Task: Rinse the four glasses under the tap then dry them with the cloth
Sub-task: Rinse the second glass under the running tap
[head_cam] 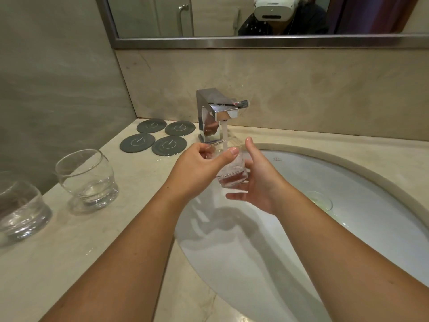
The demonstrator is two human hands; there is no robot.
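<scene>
A clear round glass [229,175] is held over the basin, under the water running from the chrome tap [217,112]. My left hand [199,168] grips its rim side, thumb across the front. My right hand [260,180] cups the other side with fingers spread, the index finger pointing up beside the stream. Two more clear glasses stand on the counter to the left, one [87,177] near the wall and one [19,210] at the frame's left edge. No cloth is in view.
Several dark grey round coasters [154,138] lie on the counter left of the tap. The white oval sink [325,182] has a drain at the right. A marble wall rises at the left, a mirror hangs above.
</scene>
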